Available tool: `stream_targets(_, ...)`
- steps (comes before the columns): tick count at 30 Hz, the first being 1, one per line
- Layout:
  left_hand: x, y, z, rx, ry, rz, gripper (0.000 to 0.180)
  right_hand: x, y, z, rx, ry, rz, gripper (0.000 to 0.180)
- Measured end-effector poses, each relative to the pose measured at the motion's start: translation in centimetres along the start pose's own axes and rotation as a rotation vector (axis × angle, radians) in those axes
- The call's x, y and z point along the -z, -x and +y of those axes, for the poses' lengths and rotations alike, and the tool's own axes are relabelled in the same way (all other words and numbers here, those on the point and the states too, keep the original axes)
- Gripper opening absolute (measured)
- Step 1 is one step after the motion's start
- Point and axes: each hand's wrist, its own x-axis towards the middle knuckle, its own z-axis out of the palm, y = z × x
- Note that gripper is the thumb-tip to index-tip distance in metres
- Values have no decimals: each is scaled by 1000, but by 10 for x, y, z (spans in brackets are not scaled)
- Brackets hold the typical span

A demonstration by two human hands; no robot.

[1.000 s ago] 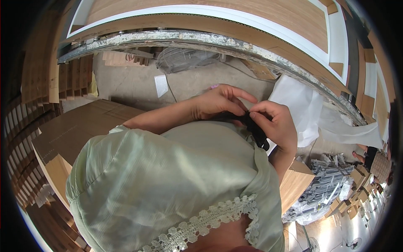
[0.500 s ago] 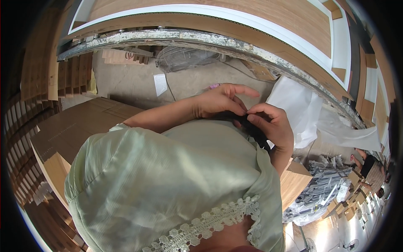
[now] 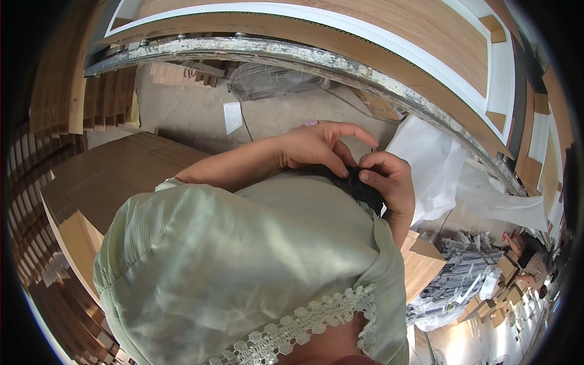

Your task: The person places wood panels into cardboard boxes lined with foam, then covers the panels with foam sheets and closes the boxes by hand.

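Roughly mid-frame, left hand (image 3: 316, 147) with forefinger spread, right hand (image 3: 393, 180) with thumb near forefinger, both pinching black cloth (image 3: 366, 193), pale green blouse (image 3: 255, 261) below

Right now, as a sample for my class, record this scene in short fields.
Left hand: index finger extended, thumb at black item
Right hand: thumb and fingertip at same item
Clothing: pale green blouse, lace trim
Ahead: wood-grain panel with white edging
Beyond hands, on floor: white paper
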Motion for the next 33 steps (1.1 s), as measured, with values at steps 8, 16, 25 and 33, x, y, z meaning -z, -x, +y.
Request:
stream_targets(8,-3,-1,-3,24,8,73,54,-18,26,-22,210,574,191,17)
stream_targets(16,-8,-4,-1,24,-26,87,51,-15,30,-17,141,417,200,18)
stream_targets(25,-9,-4,-2,43,-67,113,46,-28,30,-21,151,423,167,19)
stream_targets(33,-7,-5,-4,31,2,166,42,-23,21,-21,-76,75,151,18)
